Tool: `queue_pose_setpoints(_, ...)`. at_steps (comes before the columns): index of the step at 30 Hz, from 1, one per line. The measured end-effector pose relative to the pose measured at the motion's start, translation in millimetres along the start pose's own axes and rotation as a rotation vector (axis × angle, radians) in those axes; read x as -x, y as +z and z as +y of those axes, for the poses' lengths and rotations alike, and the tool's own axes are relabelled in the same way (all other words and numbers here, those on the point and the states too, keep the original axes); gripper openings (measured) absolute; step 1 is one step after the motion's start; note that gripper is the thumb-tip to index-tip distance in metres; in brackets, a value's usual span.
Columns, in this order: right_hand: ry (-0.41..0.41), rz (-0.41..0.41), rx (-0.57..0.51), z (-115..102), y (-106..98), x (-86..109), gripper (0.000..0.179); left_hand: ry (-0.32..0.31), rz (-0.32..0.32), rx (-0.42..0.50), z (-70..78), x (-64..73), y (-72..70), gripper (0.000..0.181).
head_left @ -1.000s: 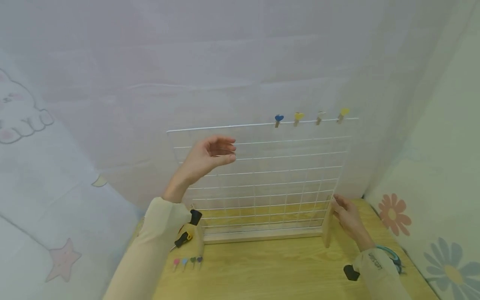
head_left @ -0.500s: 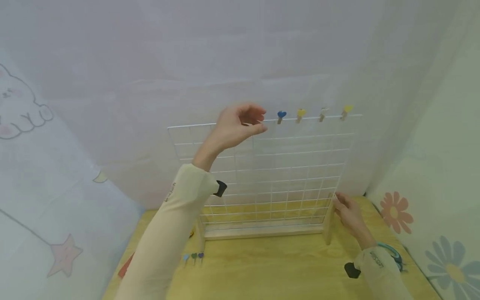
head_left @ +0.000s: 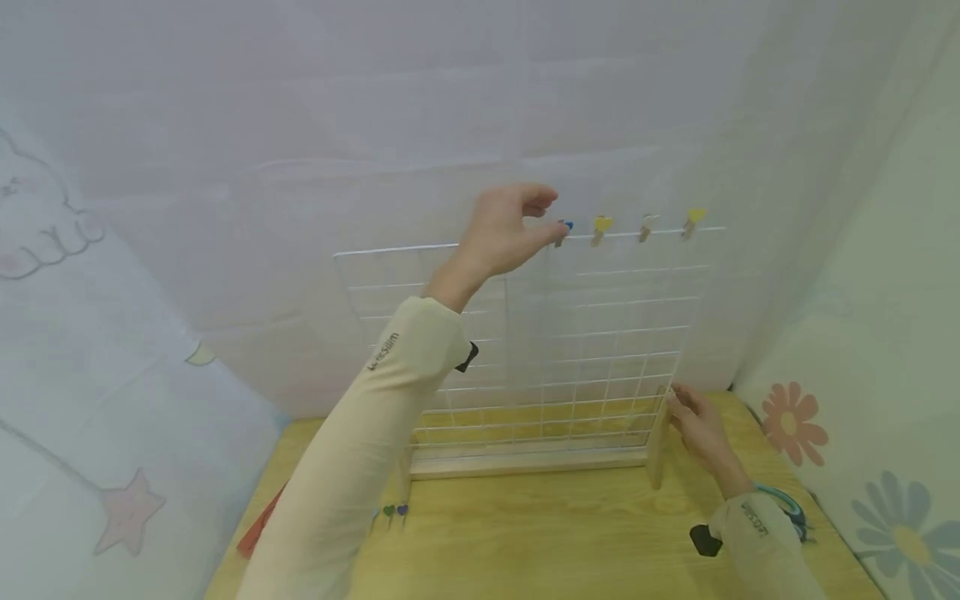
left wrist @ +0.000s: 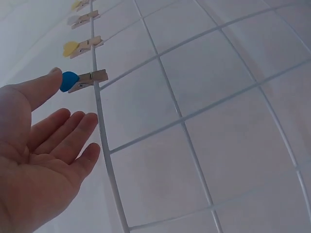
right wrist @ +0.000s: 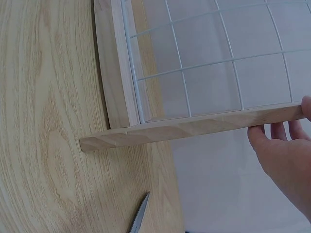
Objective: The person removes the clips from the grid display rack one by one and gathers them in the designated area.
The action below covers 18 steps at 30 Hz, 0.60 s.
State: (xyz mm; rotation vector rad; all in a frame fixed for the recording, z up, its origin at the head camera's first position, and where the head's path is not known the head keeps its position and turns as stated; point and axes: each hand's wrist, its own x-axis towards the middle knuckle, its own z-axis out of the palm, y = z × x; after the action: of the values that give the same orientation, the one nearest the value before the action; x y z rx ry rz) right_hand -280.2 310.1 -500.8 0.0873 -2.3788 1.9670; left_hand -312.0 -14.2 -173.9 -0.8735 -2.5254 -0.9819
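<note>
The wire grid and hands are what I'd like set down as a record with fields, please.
Left hand: thumb beside the blue heart clip, contact unclear
Right hand: holds the wooden post
Wire grid: upright in a wooden base
Top wire: also yellow clip, white clip, second yellow clip
Table: green clip, purple clip, light-blue clip partly hidden

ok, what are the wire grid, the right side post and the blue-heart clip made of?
Wire grid: probably metal, white-coated or painted; thin, smooth, pale rods.
Right side post: wood, pale and seemingly uncoated; grain shows along it.
Blue-heart clip: body looks like plain wood, tan like a clothespin; its flat blue heart could be painted wood or plastic.
</note>
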Motion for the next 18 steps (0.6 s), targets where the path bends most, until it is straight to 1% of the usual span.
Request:
queue_pose_setpoints(2, 0.003, 0.015, 0.021, -1.6, -0.3, 1.2, 0.061, 0.002, -0.017, -0.017, 2.6, -2.6, 2.0, 0.044)
queue_pose_setpoints(4, 0.000, 0.025, 0.024, -2.2, 0.1, 1.6, 0.060, 0.024, -0.029, -0.025, 4.0, -4.7, 4.1, 0.038)
queue_pose_setpoints(8, -0.012, 0.039, 0.005, -0.4, 2.2, 1.6, 0.057, 0.061, -0.055, -0.021, 4.5, -6.7, 7.9, 0.022)
queue_pose_setpoints(10, -0.012, 0.036, -0.010, 0.8, 2.5, 1.8, 0.057, 0.073, -0.062, -0.024, 4.1, -6.9, 9.0, 0.018)
queue_pose_setpoints(14, -0.003, 0.032, -0.002, 0.3, 2.3, 2.1, 0.058, 0.071, -0.063, -0.030, 3.0, -6.8, 8.6, 0.018)
queue_pose_setpoints(18, 0.004, 0.025, 0.016, -2.9, 2.1, 2.4, 0.057, 0.053, -0.083, -0.031, 2.2, -7.5, 8.1, 0.017)
